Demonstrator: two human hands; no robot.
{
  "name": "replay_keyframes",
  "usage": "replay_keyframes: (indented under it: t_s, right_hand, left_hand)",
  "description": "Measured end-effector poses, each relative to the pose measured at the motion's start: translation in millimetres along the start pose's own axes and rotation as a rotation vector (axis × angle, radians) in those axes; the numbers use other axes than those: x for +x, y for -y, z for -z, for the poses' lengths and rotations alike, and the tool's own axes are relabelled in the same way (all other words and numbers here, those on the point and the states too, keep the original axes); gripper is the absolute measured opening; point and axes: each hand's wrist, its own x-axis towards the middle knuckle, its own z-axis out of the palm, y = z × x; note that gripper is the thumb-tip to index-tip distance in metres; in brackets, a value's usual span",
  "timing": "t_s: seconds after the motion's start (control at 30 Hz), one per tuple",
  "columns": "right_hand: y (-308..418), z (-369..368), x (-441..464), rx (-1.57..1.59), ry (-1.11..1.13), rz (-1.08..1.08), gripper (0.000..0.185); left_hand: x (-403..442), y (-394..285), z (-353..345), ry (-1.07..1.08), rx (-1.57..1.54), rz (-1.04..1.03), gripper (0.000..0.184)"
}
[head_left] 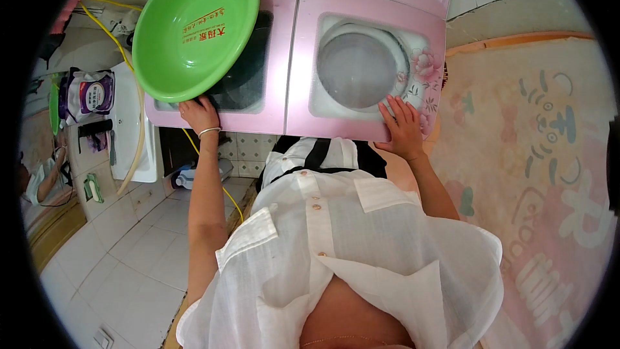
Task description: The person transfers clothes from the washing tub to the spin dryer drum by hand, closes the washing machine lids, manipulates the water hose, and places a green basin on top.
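My left hand rests at the front edge of a pink twin-tub washing machine, right by the lower rim of a green plastic basin. Its fingertips meet or pass just under the rim; I cannot tell which. A bracelet circles that wrist. The basin, with red lettering inside, sits over the left lid and covers much of its dark window. My right hand lies with fingers spread on the front right corner of the right lid, which is shut and has a clear window and pink flowers.
To the left stand a white sink and a purple-and-white package. A yellow hose runs past them. Below the sink lies a grey-blue bottle-like item. A printed pink sheet covers the right side.
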Motion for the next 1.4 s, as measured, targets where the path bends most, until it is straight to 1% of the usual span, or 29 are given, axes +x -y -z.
replay_keyframes:
  t_s: [0.5, 0.57, 0.8, 0.9, 1.1, 1.17, 1.4]
  right_hand:
    - [-0.3, -0.2, 0.2, 0.001, -0.019, 0.009, 0.088]
    - [0.2, 0.3, 0.3, -0.004, -0.018, 0.010, 0.087]
    - [0.1, 0.4, 0.2, -0.002, -0.024, 0.015, 0.087]
    - [0.3, 0.9, 0.6, -0.007, -0.007, 0.010, 0.086]
    - [-0.1, 0.3, 0.6, -0.019, -0.030, 0.022, 0.084]
    - [-0.1, -0.2, 0.2, -0.017, -0.028, 0.024, 0.085]
    - [0.7, 0.3, 1.2, 0.000, -0.035, 0.023, 0.086]
  left_hand:
    - [2.6, -6.3, 5.7, 0.006, -0.030, 0.018, 0.046]
    - [3.1, -7.1, 7.7, -0.001, -0.044, -0.011, 0.045]
    - [2.5, -7.2, 6.7, -0.015, -0.047, -0.012, 0.043]
    - [1.3, -4.3, 3.8, 0.013, -0.043, 0.013, 0.043]
    - [1.5, -6.3, 5.9, 0.003, -0.051, -0.005, 0.044]
    - [1.5, -6.8, 6.1, -0.031, -0.036, -0.039, 0.041]
    - [1.7, -6.0, 6.0, -0.009, -0.046, -0.022, 0.042]
